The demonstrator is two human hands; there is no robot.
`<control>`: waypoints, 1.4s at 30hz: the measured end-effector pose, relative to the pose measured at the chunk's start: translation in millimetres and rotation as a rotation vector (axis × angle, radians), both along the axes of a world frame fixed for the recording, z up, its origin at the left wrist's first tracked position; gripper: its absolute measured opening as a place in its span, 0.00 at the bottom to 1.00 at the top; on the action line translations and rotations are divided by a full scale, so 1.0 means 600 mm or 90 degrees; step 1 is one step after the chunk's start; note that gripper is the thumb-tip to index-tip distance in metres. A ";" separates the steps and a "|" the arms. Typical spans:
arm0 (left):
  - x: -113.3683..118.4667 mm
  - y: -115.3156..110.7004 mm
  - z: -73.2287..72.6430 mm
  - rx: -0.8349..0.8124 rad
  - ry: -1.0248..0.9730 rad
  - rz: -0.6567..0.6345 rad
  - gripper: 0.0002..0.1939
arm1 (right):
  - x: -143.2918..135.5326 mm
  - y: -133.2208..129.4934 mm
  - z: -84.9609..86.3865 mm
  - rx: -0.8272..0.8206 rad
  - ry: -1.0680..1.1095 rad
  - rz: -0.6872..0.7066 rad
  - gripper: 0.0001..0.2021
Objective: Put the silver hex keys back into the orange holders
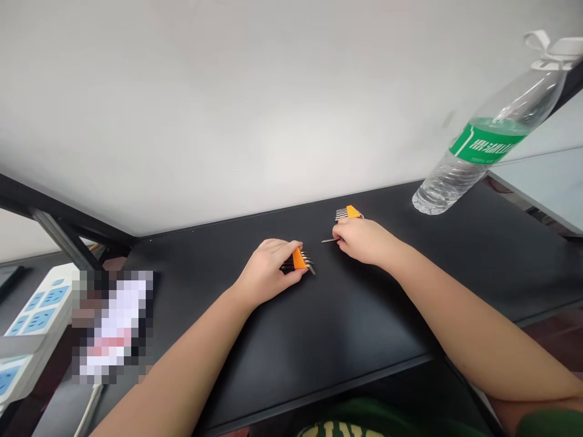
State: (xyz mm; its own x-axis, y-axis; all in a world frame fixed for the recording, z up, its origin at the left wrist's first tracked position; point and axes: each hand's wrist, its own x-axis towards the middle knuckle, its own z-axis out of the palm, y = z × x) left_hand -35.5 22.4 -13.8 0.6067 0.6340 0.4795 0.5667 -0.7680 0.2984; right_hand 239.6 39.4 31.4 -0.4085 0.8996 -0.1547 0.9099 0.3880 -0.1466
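Left hand (276,270) pinches orange hex-key holder (299,259) | right hand (357,238) pinches slim metal key (330,241), beside second holder (353,212)

Tabletop (273,364), with the wall (255,109) along its far edge. Middle: one key holder (299,259), in the left hand (271,270). Farther back and to the right: a second key holder (352,212), just beyond the fingers of the right hand (362,240); a single key (330,241), held in that hand, points left, between the two holders. Far right: the bottle (449,176), on the tabletop near the wall. Left: a masked flat object (116,321), its support unclear, with a cable (90,408) at its near end. Beyond it, farther left: the power strip (43,309).
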 end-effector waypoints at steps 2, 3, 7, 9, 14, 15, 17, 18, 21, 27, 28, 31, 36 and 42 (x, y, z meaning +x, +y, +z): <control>0.000 0.000 0.000 0.000 -0.002 0.000 0.22 | -0.001 0.001 0.000 -0.007 -0.004 0.007 0.08; 0.000 0.000 0.000 0.001 -0.002 -0.001 0.22 | -0.002 0.000 -0.001 -0.008 -0.006 0.010 0.08; -0.001 0.000 0.000 0.005 0.001 -0.003 0.22 | -0.010 -0.004 -0.002 -0.011 -0.018 0.012 0.06; -0.002 0.000 0.000 -0.002 0.007 -0.003 0.22 | -0.015 -0.008 -0.002 -0.013 -0.015 0.019 0.05; -0.001 -0.001 0.003 -0.021 0.007 0.008 0.22 | -0.028 -0.019 -0.002 0.043 0.166 0.093 0.06; 0.000 -0.001 0.003 -0.024 0.005 0.011 0.22 | -0.031 -0.021 -0.002 0.050 0.208 0.112 0.06; 0.001 -0.002 0.005 -0.026 0.003 0.014 0.21 | -0.034 -0.024 -0.005 0.065 0.266 0.144 0.07; 0.001 -0.003 0.005 -0.027 0.001 0.014 0.21 | -0.035 -0.025 -0.007 0.073 0.283 0.157 0.07; 0.001 -0.003 0.006 -0.029 -0.003 0.011 0.22 | -0.036 -0.026 -0.013 0.095 0.295 0.178 0.08; 0.001 -0.003 0.007 -0.042 0.005 0.012 0.22 | -0.036 -0.030 -0.015 0.133 0.267 0.193 0.09; 0.001 -0.003 0.006 -0.043 0.005 0.012 0.22 | -0.036 -0.031 -0.014 0.135 0.263 0.195 0.09; 0.001 -0.002 0.006 -0.041 0.000 0.014 0.22 | -0.036 -0.035 -0.013 0.135 0.264 0.199 0.10; -0.002 -0.002 0.005 -0.043 0.012 0.016 0.23 | -0.037 -0.034 -0.012 0.133 0.271 0.192 0.10; -0.004 -0.005 0.005 -0.055 0.008 0.015 0.23 | -0.040 -0.036 -0.008 0.110 0.262 0.190 0.10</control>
State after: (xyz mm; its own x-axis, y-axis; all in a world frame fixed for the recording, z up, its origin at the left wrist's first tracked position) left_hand -38.0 19.5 -10.7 0.5964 0.6867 0.4156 0.5886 -0.7262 0.3553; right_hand 215.7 17.6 26.7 -0.6457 0.7334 0.2125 0.6370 0.6708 -0.3797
